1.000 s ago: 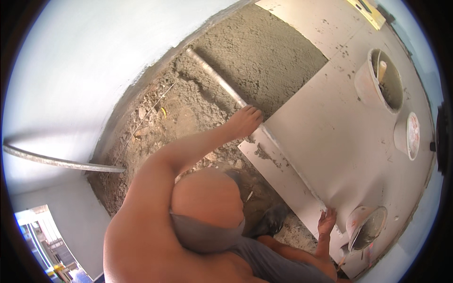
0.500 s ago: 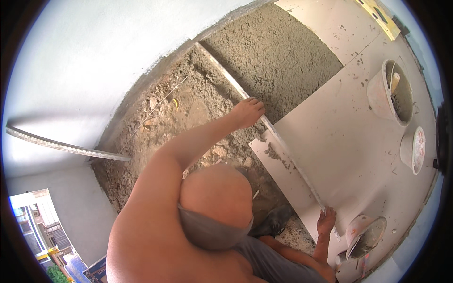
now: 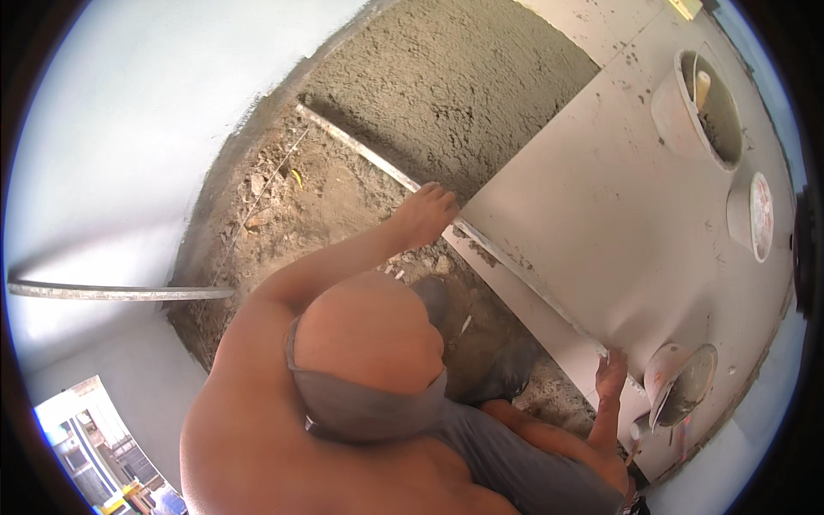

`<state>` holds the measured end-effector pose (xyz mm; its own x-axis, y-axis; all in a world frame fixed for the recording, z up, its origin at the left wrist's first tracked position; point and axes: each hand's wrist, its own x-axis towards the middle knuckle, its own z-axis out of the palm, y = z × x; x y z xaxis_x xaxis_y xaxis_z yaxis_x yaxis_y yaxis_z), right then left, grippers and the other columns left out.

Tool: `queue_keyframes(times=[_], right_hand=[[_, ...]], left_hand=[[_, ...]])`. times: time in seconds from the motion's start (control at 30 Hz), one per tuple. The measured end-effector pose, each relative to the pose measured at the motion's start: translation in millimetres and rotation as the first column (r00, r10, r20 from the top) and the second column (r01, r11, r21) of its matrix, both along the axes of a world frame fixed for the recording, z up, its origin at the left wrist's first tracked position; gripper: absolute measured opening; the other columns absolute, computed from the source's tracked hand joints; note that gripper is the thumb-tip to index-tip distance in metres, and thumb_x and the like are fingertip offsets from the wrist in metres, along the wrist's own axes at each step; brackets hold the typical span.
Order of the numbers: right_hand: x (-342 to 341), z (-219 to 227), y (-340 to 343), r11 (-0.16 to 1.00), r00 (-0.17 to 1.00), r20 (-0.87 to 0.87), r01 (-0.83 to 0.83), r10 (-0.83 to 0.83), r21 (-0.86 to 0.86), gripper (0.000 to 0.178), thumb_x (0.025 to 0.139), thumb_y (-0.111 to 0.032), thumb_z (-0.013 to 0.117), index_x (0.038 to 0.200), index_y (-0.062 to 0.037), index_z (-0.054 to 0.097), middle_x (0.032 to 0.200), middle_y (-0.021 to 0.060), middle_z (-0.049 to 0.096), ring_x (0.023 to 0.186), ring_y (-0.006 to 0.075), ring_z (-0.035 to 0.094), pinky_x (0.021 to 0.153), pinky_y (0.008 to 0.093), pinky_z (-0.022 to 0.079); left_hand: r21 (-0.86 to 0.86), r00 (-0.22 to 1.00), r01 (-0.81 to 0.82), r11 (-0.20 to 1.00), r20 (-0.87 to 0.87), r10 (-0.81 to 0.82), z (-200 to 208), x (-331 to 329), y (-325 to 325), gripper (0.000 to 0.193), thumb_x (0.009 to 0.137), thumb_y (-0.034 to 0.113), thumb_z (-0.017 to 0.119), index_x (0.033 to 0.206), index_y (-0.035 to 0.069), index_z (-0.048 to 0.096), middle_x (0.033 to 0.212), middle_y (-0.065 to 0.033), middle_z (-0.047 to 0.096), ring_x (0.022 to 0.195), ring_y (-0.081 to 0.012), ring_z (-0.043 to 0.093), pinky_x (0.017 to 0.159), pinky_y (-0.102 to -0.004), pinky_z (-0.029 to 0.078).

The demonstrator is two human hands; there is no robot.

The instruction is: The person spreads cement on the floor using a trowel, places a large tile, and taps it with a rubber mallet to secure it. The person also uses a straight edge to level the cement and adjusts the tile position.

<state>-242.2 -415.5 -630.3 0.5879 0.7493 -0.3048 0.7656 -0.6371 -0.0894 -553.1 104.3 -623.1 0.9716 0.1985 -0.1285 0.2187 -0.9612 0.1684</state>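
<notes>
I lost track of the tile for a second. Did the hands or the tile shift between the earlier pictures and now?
Hardly. The left hand and right hand grip the large pale tile's near edge at the same two places as before. The tile sits in the same spot beside the mortar bed; the buckets are unmoved.

left hand (image 3: pixel 427 215) outstretched, fingers curled — right hand (image 3: pixel 611 371) low, gripping

The person is working bare-armed and bare-backed, wearing no shirt or sleeves. A grey cloth is covering the head, tied as a band at the back. Grey trousers are covering the legs. The left hand (image 3: pixel 427 212) and right hand (image 3: pixel 611 371) are wearing no gloves.
</notes>
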Motion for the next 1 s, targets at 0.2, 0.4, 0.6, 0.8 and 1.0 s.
queue_keyframes(times=[0.2, 0.4, 0.6, 0.8, 1.0], right_hand=[[2, -10, -53, 0.993, 0.996, 0.079, 0.042, -0.052, 0.114, 0.037, 0.079, -0.002, 0.069, 0.114, 0.0006, 0.059, 0.119, 0.0208, 0.057, 0.113, 0.0397, 0.053, 0.100, 0.0457, 0.044], [-18, 34, -40, 0.984, 0.979, -0.152, 0.148, -0.132, 0.097, 0.032, 0.079, -0.002, 0.069, 0.109, 0.0001, 0.060, 0.109, 0.0190, 0.058, 0.103, 0.0380, 0.055, 0.091, 0.0449, 0.045], [-40, 104, 25, 0.967, 0.887, -0.448, 0.201, -0.113, 0.154, 0.026, 0.075, -0.002, 0.072, 0.099, -0.0003, 0.063, 0.092, 0.0162, 0.060, 0.085, 0.0360, 0.059, 0.078, 0.0405, 0.047], [-21, 177, 79, 0.940, 0.856, -0.516, 0.185, -0.011, 0.287, 0.022, 0.073, 0.001, 0.068, 0.094, 0.0037, 0.062, 0.085, 0.0128, 0.057, 0.077, 0.0268, 0.057, 0.072, 0.0350, 0.046], [-30, 226, 181, 0.937, 0.748, -0.652, 0.129, 0.124, 0.326, 0.017, 0.076, 0.002, 0.067, 0.091, 0.0054, 0.061, 0.083, 0.0107, 0.055, 0.073, 0.0216, 0.054, 0.068, 0.0305, 0.045]], left_hand=[[-0.048, 0.988, 0.128, 0.991, 0.091, -0.123, 1, -7, -41, 0.018, 0.082, 0.009, 0.057, 0.098, 0.004, 0.062, 0.098, -0.0094, 0.056, 0.103, -0.0260, 0.055, 0.108, -0.0446, 0.035], [-0.026, 0.985, 0.148, 0.989, 0.088, -0.146, 51, -12, -32, 0.023, 0.083, 0.008, 0.059, 0.105, 0.007, 0.062, 0.101, -0.0085, 0.057, 0.109, -0.0249, 0.055, 0.115, -0.0449, 0.030], [0.026, 0.972, 0.111, 0.993, 0.207, -0.114, 176, -10, 32, 0.021, 0.083, 0.018, 0.075, 0.101, 0.008, 0.070, 0.097, -0.0090, 0.065, 0.102, -0.0241, 0.061, 0.096, -0.0378, 0.052], [-0.034, 0.972, 0.016, 0.999, 0.234, -0.008, 362, 37, 68, 0.036, 0.078, 0.034, 0.081, 0.090, 0.002, 0.068, 0.090, -0.0078, 0.066, 0.094, -0.0227, 0.064, 0.089, -0.0385, 0.052], [0.448, 0.987, -0.121, 0.886, 0.151, 0.059, 514, 2, 59, 0.053, 0.082, 0.055, 0.071, 0.082, 0.002, 0.070, 0.076, -0.0135, 0.067, 0.076, -0.0275, 0.068, 0.074, -0.0388, 0.057]])
